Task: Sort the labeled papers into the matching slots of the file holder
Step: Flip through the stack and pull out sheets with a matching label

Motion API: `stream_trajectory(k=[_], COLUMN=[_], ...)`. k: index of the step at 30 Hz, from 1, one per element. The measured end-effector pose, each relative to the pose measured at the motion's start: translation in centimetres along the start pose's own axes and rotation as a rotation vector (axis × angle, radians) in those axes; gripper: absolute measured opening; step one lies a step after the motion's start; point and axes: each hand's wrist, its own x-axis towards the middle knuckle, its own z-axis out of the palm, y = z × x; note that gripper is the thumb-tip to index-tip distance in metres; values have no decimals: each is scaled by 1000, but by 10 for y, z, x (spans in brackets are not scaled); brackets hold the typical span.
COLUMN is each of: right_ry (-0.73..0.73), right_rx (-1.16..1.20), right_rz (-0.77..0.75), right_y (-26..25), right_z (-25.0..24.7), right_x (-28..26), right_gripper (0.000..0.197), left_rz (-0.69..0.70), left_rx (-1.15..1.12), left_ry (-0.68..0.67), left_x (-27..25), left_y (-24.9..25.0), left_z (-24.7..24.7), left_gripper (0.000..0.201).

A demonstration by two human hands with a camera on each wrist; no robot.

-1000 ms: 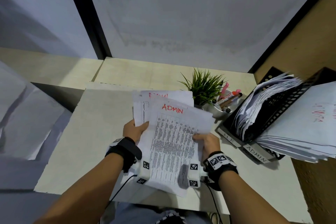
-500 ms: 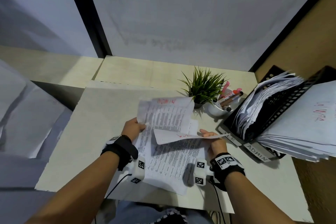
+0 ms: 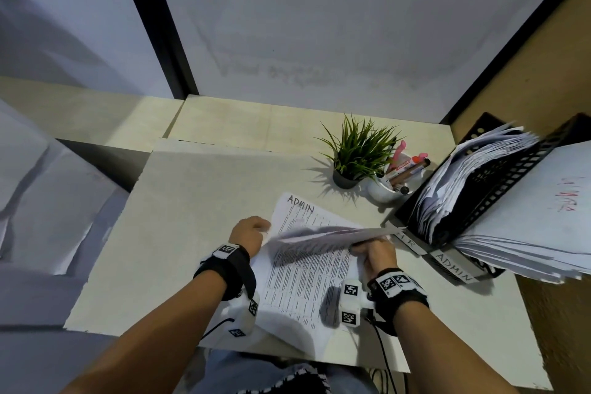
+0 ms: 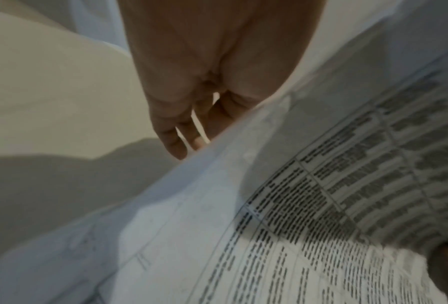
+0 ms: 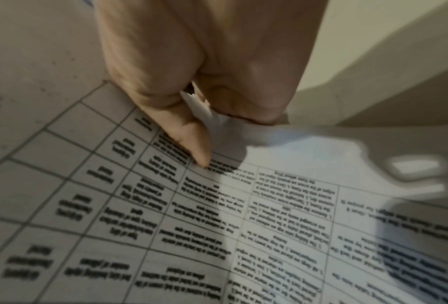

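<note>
A stack of printed papers [image 3: 307, 269] lies low over the desk, its top sheet marked ADMIN in black. My left hand [image 3: 256, 229] grips the stack's left edge; in the left wrist view its fingers [image 4: 176, 131] reach under the papers [image 4: 269, 205]. My right hand [image 3: 367, 245] pinches one loose sheet [image 3: 332, 231], seen edge-on just above the stack. In the right wrist view, thumb and fingers [image 5: 191, 135] squeeze that sheet's corner [image 5: 210, 117]. The black file holder [image 3: 499, 182] leans at the right, with HR [image 3: 411, 243] and ADMIN [image 3: 454, 267] labels on its slots.
A potted plant [image 3: 355, 160] and a white cup of pens [image 3: 391, 184] stand behind the papers, left of the holder. Both holder slots are stuffed with sheets; a thick pile [image 3: 524, 233] overhangs the desk's right side. Walls close the back and right.
My right hand has peeled the red-lettered ADMIN sheet off the stack and swung it flat to the right. The stack has dropped toward the desk, baring a black-lettered ADMIN sheet.
</note>
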Motion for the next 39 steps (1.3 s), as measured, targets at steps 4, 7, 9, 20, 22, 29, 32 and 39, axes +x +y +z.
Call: stream_trajectory(k=[4,7,9,20,22,29,32,39], right_ry=[14,-31,-27,-29,-38,-68,-94,-188], right_rx=[-4,-105,-180,-275,-275,-114,-128,-55], right_rz=[14,50,59,62,73,112,148,17], right_y=[3,3,6,-6,-6,-2,1,-12], right_z=[-6,-7,-11,-11,-13,-21,-17,13], right_x=[3,3,10,0,-3,-1,1,-17], right_gripper=[42,31,35,36,23,27,36,26], left_rz=[-160,-148,-116,118,111,32,56,-27], left_rx=[73,5,-68,-102,-140,-321,-343,-631], left_ry=[23,-102,-192,-57,-6,88,58,-144], left_x=[3,0,-4,-5,-2,-7,-8,-11], left_y=[-6,-8,-9,-6,-6,0,5,13], left_z=[5,10,13,2,-6,-29,-28,-16], left_gripper=[44,46,30,50,45,28,30,48])
